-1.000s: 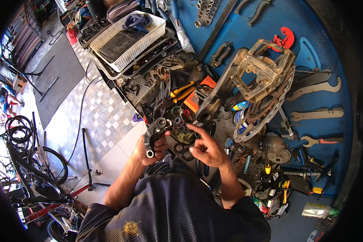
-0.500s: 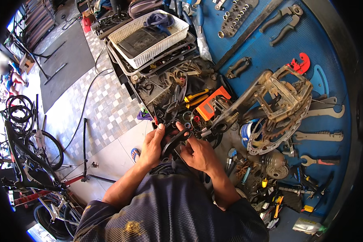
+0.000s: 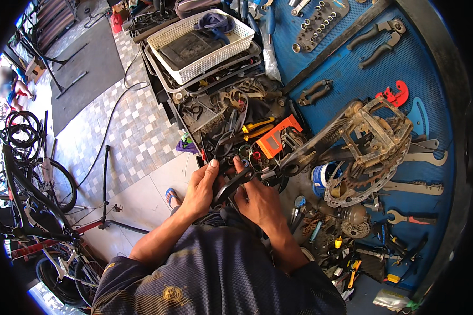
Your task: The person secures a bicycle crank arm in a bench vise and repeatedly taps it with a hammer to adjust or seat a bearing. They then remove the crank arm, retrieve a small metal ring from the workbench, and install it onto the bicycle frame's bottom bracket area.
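Strong daylight washes the frame's left rim to white; the tiled floor point(image 3: 142, 134) is brightly lit, the shirt point(image 3: 220, 262) at lower centre darker, and fisheye distortion curves the bench edge point(image 3: 440, 52) at right, black filling the corners

**Tools thick on bench, more spread over blue panel and tiles**

Along the workbench point(image 3: 298, 187), densely littered: bears a grey tray point(image 3: 223, 79) under a white basket point(image 3: 207, 64), then yellow-handled pliers point(image 3: 258, 126), an orange box point(image 3: 270, 144), small red rings point(image 3: 256, 155), a blue-and-white tub point(image 3: 319, 188) and a sprocket cassette point(image 3: 356, 229).

Across the blue perforated panel point(image 3: 341, 76): carries a socket rack point(image 3: 320, 25), dark-handled cutters point(image 3: 379, 46), a red tool point(image 3: 399, 95) and a spanner point(image 3: 411, 217).

Down on the tiled floor point(image 3: 142, 113): supports a dark mat point(image 3: 89, 79), a trailing black cable point(image 3: 109, 113) and bicycles point(image 3: 16, 194).
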{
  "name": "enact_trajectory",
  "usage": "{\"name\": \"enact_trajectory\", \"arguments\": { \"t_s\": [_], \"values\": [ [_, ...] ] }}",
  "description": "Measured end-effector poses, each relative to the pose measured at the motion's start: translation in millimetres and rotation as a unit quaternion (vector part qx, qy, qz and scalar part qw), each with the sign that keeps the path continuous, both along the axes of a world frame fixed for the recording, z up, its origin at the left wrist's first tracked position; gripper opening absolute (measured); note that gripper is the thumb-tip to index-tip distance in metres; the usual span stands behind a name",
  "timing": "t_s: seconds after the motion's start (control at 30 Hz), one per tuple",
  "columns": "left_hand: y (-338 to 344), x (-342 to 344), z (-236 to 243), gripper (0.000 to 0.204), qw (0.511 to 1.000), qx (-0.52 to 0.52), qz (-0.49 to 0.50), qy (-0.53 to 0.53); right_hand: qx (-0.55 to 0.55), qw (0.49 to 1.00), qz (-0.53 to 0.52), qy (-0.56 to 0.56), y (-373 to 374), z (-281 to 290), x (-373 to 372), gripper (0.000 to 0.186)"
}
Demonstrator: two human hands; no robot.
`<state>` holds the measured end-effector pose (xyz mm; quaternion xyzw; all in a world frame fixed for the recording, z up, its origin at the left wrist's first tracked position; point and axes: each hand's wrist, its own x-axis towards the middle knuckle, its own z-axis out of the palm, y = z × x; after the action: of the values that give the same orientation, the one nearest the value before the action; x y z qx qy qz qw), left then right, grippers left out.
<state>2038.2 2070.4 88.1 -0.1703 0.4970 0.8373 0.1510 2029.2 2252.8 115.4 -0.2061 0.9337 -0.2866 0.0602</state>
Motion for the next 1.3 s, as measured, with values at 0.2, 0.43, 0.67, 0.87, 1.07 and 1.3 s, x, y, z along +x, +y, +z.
{"name": "enact_trajectory", "arguments": {
  "t_s": [0.2, 0.43, 0.67, 0.87, 1.07, 1.3],
  "values": [
    [-0.8, -2.3, -1.8, 0.06, 0.999, -0.033, -0.001, 0.009, 0.089, 0.995, -0.032, 0.029, -0.6, -3.9, 7.1, 0.082],
    [-5.1, -4.8, 3.0, 0.06, 1.0, 0.009, 0.007, -0.022, 0.068, 0.991, -0.009, 0.114, 7.5, -7.6, 1.3, 0.08],
    [-4.3, -7.9, 0.8, 0.057, 0.995, -0.098, -0.005, 0.007, 0.117, 0.987, 0.037, 0.107, 10.7, -1.7, -15.2, 0.082],
    [-9.6, -8.9, 14.5, 0.053, 0.981, -0.178, -0.02, 0.069, 0.131, 0.986, 0.033, 0.102, 10.9, -2.0, -10.7, 0.072],
    [-9.3, -15.6, 19.0, 0.052, 0.979, -0.191, -0.027, 0.064, 0.103, 0.981, 0.027, 0.161, 9.0, -9.0, -10.9, 0.071],
    [-9.8, -19.8, 23.6, 0.053, 0.965, -0.231, -0.036, 0.122, 0.133, 0.973, 0.015, 0.189, 9.7, -10.8, -16.8, 0.08]
  ]
}}
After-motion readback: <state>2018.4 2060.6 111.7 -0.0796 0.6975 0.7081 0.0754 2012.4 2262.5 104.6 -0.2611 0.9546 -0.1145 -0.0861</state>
